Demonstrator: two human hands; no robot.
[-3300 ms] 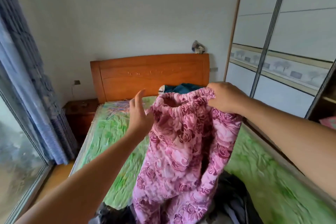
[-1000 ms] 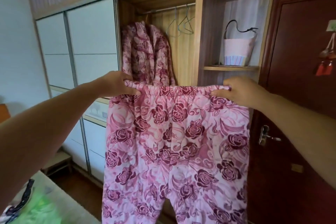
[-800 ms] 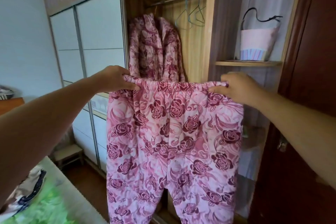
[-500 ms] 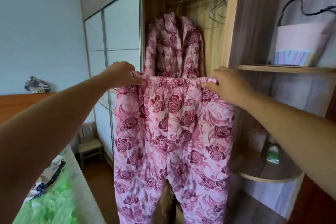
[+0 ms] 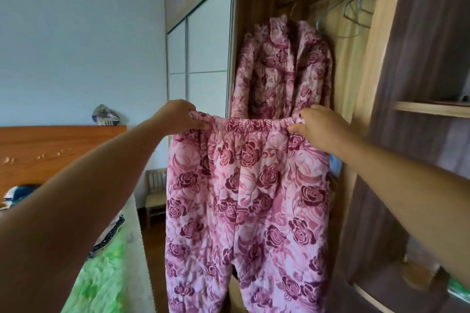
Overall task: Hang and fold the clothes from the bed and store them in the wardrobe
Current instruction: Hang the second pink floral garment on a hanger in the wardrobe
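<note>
I hold a pair of pink quilted trousers with dark rose print (image 5: pixel 244 198) spread flat in front of the open wardrobe (image 5: pixel 363 99). My left hand (image 5: pixel 180 115) grips the left end of the elastic waistband and my right hand (image 5: pixel 320 127) grips the right end. The legs hang straight down. Behind the trousers a matching rose-print jacket (image 5: pixel 282 66) hangs from the wardrobe rail. Several empty wire hangers (image 5: pixel 356 10) hang on the rail to its right.
The bed with a green sheet (image 5: pixel 104 279) and some dark clothes (image 5: pixel 106 236) lies at lower left, its wooden headboard (image 5: pixel 50 152) behind. White sliding doors (image 5: pixel 203 58) stand left of the open section. Open shelves (image 5: pixel 432 109) are at right. A small wooden stool (image 5: pixel 155 193) stands on the floor.
I lifted the trousers off the bed, turned to the wardrobe and spread the waistband between both hands. Over the last second my view swung left and I came closer to the hanging jacket.
</note>
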